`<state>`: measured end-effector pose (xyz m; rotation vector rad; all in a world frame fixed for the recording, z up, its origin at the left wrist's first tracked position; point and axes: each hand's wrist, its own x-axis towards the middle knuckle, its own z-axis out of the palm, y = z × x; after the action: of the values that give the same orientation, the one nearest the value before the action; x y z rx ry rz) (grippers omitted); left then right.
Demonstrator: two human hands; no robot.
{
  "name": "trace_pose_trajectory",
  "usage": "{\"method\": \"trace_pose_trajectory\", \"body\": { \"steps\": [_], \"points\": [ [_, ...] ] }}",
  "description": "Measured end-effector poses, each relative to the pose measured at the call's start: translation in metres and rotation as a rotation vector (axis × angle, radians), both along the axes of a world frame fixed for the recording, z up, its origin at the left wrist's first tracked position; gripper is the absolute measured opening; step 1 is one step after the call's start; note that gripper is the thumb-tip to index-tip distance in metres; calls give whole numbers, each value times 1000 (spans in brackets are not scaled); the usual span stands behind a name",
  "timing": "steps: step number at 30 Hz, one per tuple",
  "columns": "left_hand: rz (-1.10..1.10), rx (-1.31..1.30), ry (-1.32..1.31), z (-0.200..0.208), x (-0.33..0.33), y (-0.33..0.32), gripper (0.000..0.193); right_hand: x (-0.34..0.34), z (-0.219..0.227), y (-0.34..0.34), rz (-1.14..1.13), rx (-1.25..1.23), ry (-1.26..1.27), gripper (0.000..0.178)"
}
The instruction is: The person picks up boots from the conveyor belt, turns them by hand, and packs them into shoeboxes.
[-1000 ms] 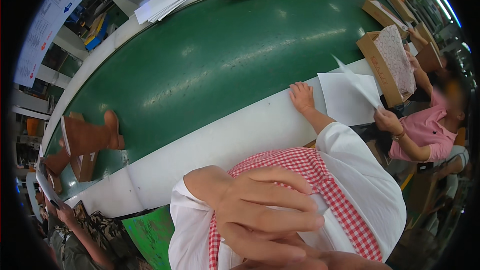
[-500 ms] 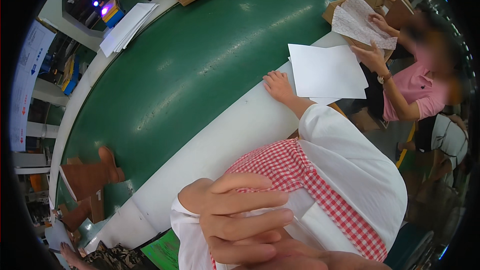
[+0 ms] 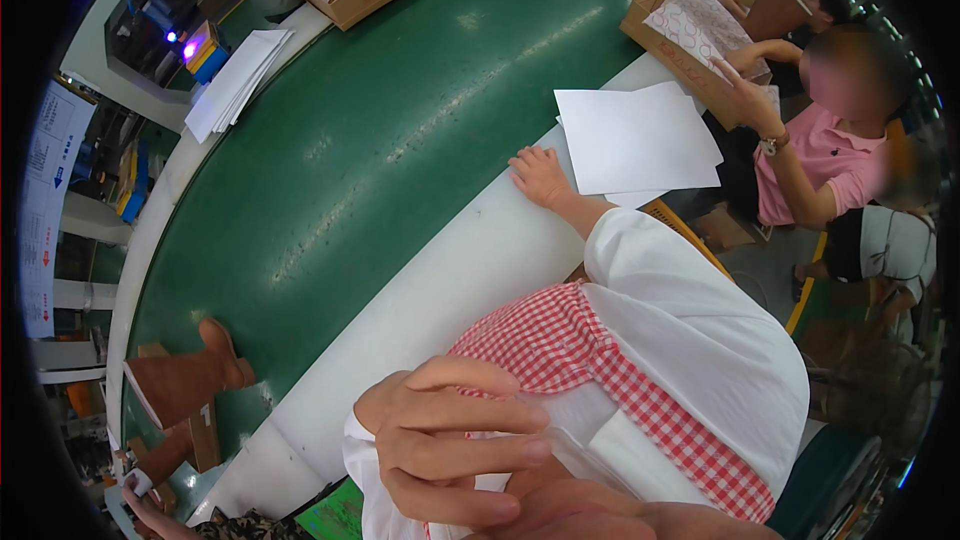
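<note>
My right hand (image 3: 540,177) lies flat on the white ledge (image 3: 440,240) along the green conveyor belt (image 3: 330,170), fingers spread and holding nothing. Just beside it is a stack of white sheets (image 3: 638,140). My left hand (image 3: 455,440) is raised close in front of my chest, its fingers apart and slightly bent, nothing in them. Behind that hand hangs a red-and-white checked apron (image 3: 535,335) over my white sleeves.
Brown boots (image 3: 185,375) lie on the belt at lower left, near another person's hand (image 3: 145,500). A co-worker in pink (image 3: 820,175) handles patterned paper in a cardboard box (image 3: 690,65). Across the belt, a person's hands rest in another box (image 3: 375,0). White papers (image 3: 235,80) lie on the far ledge.
The view has shifted slightly. The co-worker in pink has laid the patterned paper down into the box. The far person now has both hands in view at their box. My hands keep their poses.
</note>
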<state>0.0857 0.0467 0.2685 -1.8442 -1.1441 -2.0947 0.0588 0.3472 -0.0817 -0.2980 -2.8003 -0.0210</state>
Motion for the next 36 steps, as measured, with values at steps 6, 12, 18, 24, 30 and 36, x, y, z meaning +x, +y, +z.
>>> {"method": "trace_pose_trajectory", "body": {
  "steps": [6,12,18,24,30,36],
  "points": [
    [-27,42,-17,1,1,0,15,2,7,-3,4,11,3,27],
    [-92,25,10,2,-2,-3,13,4,11,-5,-2,-31,-63,30],
    [-116,56,71,4,-7,-2,7,4,14,-4,-22,-32,-72,29],
    [-149,19,126,10,-9,-3,6,2,7,-4,27,-20,39,26],
    [-239,-54,194,14,-21,-1,10,10,10,3,-34,-56,-4,27],
    [-131,-327,172,17,-5,-11,12,5,16,-4,-11,-96,-44,27]
  ]
}}
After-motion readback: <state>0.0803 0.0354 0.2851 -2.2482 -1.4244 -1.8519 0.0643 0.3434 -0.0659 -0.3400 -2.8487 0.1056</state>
